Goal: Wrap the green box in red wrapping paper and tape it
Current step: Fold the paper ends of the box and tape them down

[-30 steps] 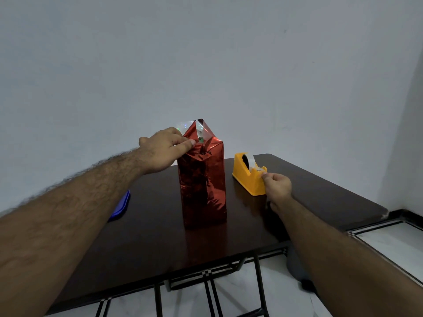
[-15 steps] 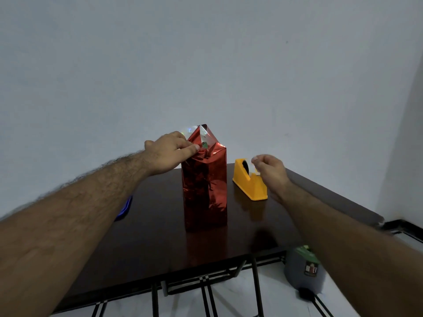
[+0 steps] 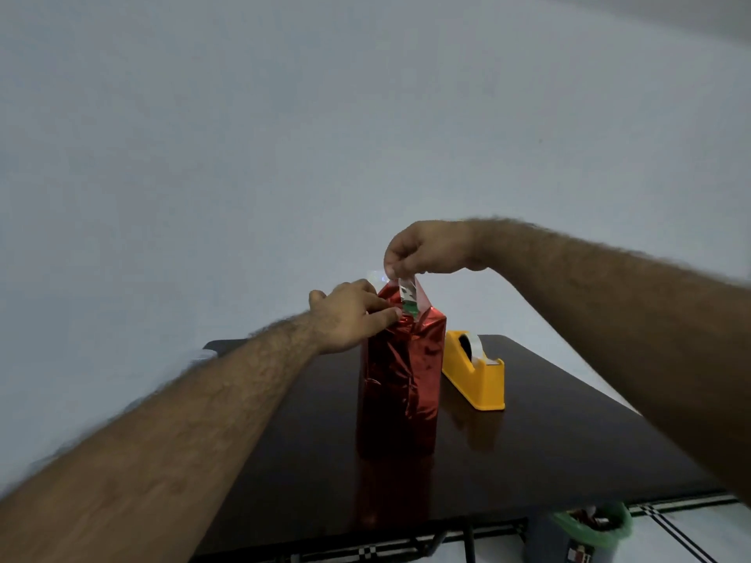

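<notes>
2 bare forearms come into view — no sleeves on either. Both are hairy up to the wrists. The left hand [image 3: 352, 314] and right hand [image 3: 422, 249] wear nothing — no rings, watch or gloves.

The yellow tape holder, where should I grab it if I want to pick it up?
Hold the yellow tape holder across its two long flat sides, coming down from above at the low middle. Those sides are straight and parallel. Keep fingers off the near end, where the tape tail sits, likely at the cutter. Come from the right; the wrapped box stands close on its left.
</notes>
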Demonstrator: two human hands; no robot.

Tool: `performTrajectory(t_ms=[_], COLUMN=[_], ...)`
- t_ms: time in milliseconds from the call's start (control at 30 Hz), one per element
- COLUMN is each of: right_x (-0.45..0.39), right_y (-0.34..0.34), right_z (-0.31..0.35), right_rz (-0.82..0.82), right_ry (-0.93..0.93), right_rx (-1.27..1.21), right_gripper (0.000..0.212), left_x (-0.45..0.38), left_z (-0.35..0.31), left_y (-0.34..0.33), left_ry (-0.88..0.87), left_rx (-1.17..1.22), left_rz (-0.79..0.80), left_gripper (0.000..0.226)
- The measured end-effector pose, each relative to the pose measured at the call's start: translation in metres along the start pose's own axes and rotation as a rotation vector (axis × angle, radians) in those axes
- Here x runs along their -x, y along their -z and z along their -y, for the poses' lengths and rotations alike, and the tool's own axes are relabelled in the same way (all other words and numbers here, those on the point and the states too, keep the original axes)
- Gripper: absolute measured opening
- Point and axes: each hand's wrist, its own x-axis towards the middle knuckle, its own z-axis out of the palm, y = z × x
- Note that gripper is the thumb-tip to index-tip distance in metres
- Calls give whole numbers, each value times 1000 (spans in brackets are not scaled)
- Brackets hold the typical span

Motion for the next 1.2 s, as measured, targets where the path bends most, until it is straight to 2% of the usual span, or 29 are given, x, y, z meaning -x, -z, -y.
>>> performTrajectory(t_ms=[133, 267, 567, 733, 1100, 1200], right_x=[-19, -28, -34, -38, -42, -41], right_y=[-3, -5, -19, -21, -18, -17], right_z=[15, 18, 18, 19, 12, 10], right_rz=[149, 215, 260, 279, 216, 203], right_ry=[-119, -183, -231, -271, -298, -321], right_rx=[225, 286, 336, 460, 535, 625], right_gripper=[8, 8, 12, 16, 27, 35], left_x=[2, 5, 5, 5, 4, 4], left_z=[0, 2, 0, -1, -1, -3], left_y=[1, 0, 2, 3, 3, 5], left_ry=[-6, -2, -1, -5, -9, -13], left_rx=[6, 37, 20, 18, 16, 11], left_rz=[5, 5, 8, 11, 6, 2], left_gripper=[46, 43, 43, 43, 42, 44])
